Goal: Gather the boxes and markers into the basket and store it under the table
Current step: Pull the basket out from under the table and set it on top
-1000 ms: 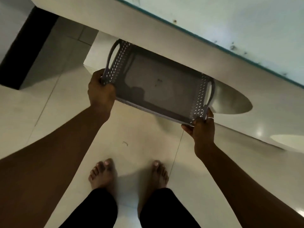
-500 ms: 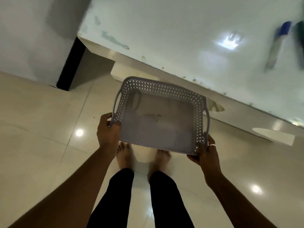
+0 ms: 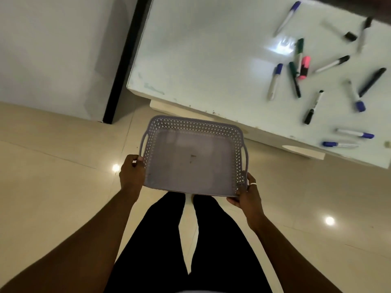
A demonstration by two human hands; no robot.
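I hold an empty lilac perforated basket (image 3: 190, 163) level in front of me, above the floor and just short of the table's near edge. My left hand (image 3: 131, 176) grips its left side by the handle. My right hand (image 3: 246, 194) grips its near right corner. Several markers lie scattered on the white table (image 3: 201, 49) at the right: a blue-capped one (image 3: 275, 81), a green one (image 3: 294, 79), a pink highlighter (image 3: 304, 67), a black one (image 3: 313, 107) and two blue ones (image 3: 355, 133) near the front edge. No boxes show.
A black vertical strip (image 3: 124, 60) runs down the pale wall left of the table. The floor is glossy beige tile (image 3: 53, 176) with light glints. My legs in dark trousers (image 3: 190, 240) stand below the basket.
The basket has come out from under the table and risen toward table height, both hands still holding it. My view lifted, so the tabletop and markers now show.
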